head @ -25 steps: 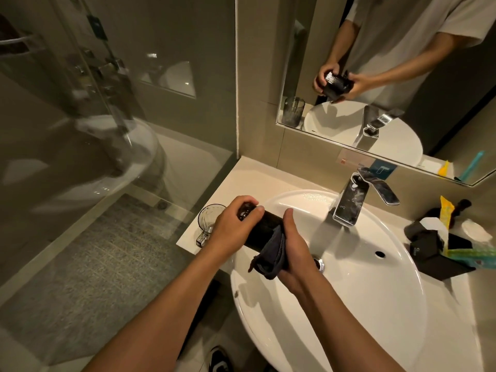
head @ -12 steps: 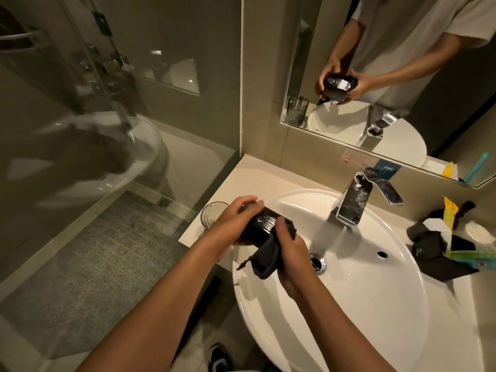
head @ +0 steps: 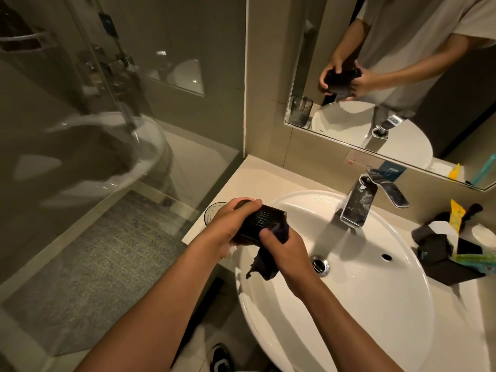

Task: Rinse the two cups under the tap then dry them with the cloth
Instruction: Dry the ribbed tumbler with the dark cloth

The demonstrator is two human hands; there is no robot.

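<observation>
Left hand (head: pixel 230 224): fingers wrapped around the dark ribbed cup (head: pixel 261 224), held on its side over the basin (head: pixel 375 304) rim at 9 o'clock.
Right hand (head: pixel 284 251): fingers pinching the dark cloth (head: pixel 264 265) against the cup's mouth.
Second cup (head: pixel 212 212): clear, on the bench (head: pixel 257 178), just beyond the left hand at 10 o'clock.
Tap (head: pixel 358 204): at 12 o'clock.

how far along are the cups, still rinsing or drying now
Drying now. No water shows at the tap. The left hand holds a ribbed cup sideways over the basin while the right hand presses the dark cloth to it. The second cup stands on the counter; whether it is dried can't be told.
</observation>
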